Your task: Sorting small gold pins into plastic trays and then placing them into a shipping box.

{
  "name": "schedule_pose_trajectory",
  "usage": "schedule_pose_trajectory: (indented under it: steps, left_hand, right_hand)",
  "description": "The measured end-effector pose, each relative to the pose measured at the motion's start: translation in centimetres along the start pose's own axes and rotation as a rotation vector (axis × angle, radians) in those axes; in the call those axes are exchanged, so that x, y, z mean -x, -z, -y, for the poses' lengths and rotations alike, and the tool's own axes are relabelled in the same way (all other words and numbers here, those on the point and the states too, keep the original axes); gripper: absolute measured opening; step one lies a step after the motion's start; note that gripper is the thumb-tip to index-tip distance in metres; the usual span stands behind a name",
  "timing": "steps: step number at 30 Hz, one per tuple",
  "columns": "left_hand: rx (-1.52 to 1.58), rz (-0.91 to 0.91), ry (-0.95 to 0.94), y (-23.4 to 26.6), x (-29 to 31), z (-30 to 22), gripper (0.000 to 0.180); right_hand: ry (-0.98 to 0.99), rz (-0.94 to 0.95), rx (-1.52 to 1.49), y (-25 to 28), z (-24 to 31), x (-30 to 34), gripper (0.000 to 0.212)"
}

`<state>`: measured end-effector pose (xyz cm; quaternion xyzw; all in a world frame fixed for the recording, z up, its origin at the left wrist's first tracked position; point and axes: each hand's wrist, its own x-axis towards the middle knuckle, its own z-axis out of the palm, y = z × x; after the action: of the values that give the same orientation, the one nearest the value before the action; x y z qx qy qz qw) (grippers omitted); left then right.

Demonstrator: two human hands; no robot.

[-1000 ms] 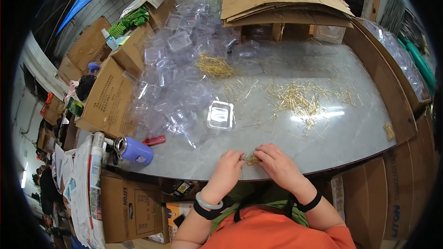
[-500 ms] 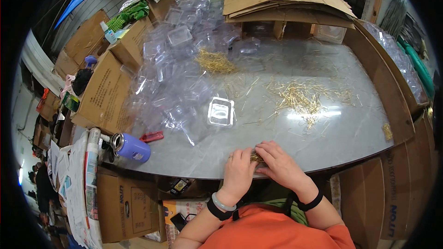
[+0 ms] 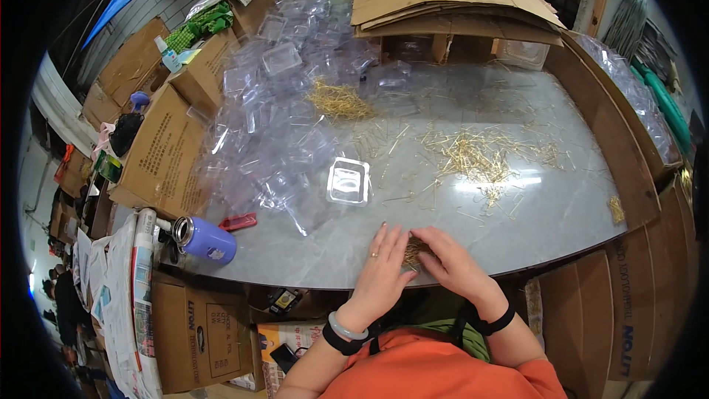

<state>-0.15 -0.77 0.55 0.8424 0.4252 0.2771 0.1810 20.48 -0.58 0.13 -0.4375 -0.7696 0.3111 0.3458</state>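
Observation:
At the near edge of the table (image 3: 295,266), my left hand (image 3: 377,267) and my right hand (image 3: 454,266) cup a small bundle of thin gold wire pieces (image 3: 413,253) from both sides. The left fingers are stretched out along the bundle, with the thumb near its lower end. My right fingers curve over its other side, partly hiding it. Just beyond the left hand stands a clear plastic box (image 3: 348,181). A loose heap of the same gold wires (image 3: 484,159) lies farther off to the right, and a denser pile (image 3: 338,99) sits at the back.
Many clear plastic boxes (image 3: 273,133) are heaped on the left, against a cardboard box (image 3: 164,151). A purple bottle (image 3: 209,241) and a red tool (image 3: 238,222) are at the near left. Cardboard sheets (image 3: 450,11) form a shelf behind; a cardboard wall (image 3: 609,118) edges the right.
My hands have drawn a little apart around the wire bundle, showing more of it. The left fingers have straightened and reach farther forward. The whole view has shifted slightly.

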Motion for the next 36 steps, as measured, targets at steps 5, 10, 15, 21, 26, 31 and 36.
schedule_pose_trajectory:
  steps: [5, 10, 15, 21, 26, 31, 36]
  left_hand:
    - [-0.073, 0.063, -0.120, -2.0, -1.0, 0.1, 0.063]
    - [-0.080, 0.052, -0.077, -2.6, -1.4, -0.7, 0.062]
    - [0.059, -0.035, -0.041, -3.0, -1.1, 0.1, 0.067]
    - [0.307, -0.028, 0.049, -2.0, -1.1, -0.3, 0.082]
    - [0.328, -0.032, 0.058, -2.6, -0.6, 0.5, 0.082]
    - [0.097, -0.082, -0.077, -2.1, -1.0, -0.2, 0.069]
    - [0.075, -0.067, -0.016, -2.8, -0.7, -0.5, 0.061]
  right_hand:
    - [-0.082, -0.405, -0.139, -1.0, 0.0, 0.8, 0.046]
    - [-0.140, -0.407, -0.325, -3.6, 1.7, 1.7, 0.058]
    - [-0.029, -0.350, -0.129, -2.6, 2.3, 1.3, 0.055]
    - [0.089, -0.301, 0.100, -2.8, 1.9, 1.6, 0.044]
    - [0.243, -0.189, 0.236, -1.9, 1.7, 1.1, 0.034]
    - [0.137, -0.235, 0.229, -0.8, 0.7, 1.1, 0.033]
    - [0.158, -0.163, 0.414, -0.9, 1.0, 0.8, 0.042]
